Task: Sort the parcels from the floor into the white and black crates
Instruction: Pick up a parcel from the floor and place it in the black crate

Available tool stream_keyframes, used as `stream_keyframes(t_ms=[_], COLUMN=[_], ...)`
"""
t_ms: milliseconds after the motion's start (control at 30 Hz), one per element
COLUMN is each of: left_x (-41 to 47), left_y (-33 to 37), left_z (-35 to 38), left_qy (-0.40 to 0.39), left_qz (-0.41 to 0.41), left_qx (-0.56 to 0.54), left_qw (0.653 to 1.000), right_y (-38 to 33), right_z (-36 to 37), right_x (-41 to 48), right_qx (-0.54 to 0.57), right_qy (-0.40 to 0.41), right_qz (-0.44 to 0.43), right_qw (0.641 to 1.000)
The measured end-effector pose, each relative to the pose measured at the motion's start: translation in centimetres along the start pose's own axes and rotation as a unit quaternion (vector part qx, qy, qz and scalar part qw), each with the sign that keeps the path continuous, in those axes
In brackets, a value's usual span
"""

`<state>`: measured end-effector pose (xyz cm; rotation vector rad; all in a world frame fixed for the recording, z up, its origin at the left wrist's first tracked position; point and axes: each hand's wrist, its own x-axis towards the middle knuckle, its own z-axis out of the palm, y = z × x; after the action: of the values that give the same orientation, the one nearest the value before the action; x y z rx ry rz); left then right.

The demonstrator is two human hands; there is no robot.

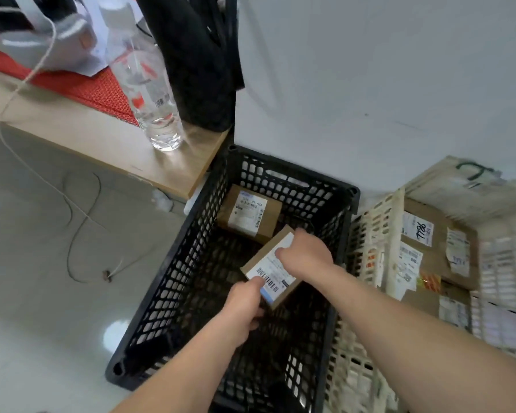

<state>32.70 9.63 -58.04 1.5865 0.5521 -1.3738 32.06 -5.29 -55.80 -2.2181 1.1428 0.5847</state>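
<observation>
A small brown cardboard parcel (270,268) with a white barcode label hangs tilted inside the black crate (173,275). My left hand (246,305) grips its near end and my right hand (306,253) grips its far right edge. Another brown labelled parcel (249,214) lies at the far end of the black crate's floor. Right of it stands the white crate (379,248), which holds several brown parcels (432,242) with labels.
A wooden tabletop (108,144) juts out at the left, bearing a clear water bottle (146,84), a red mat (81,87) and a black bag (197,61). Thin cables (81,222) trail over the pale floor. A white wall rises behind the crates.
</observation>
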Motion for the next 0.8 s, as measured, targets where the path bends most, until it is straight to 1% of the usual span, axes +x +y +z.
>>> stream_keyframes(t_ms=[167, 533, 800], left_x=[1.9, 3.1, 3.0], left_y=[0.9, 0.9, 0.5], left_z=[0.7, 0.2, 0.9], left_qy=[-0.007, 0.033, 0.075], left_qz=[-0.019, -0.027, -0.005], left_qx=[-0.055, -0.106, -0.088], left_qw=[0.998, 0.993, 0.993], right_y=[0.0, -1.2, -2.0], right_z=[0.1, 0.5, 0.4], right_x=[1.9, 2.9, 3.2], right_qx=[-0.050, -0.049, -0.086], right_qy=[0.003, -0.006, 0.008], right_qz=[-0.009, -0.035, -0.062], right_qw=[0.999, 0.998, 0.994])
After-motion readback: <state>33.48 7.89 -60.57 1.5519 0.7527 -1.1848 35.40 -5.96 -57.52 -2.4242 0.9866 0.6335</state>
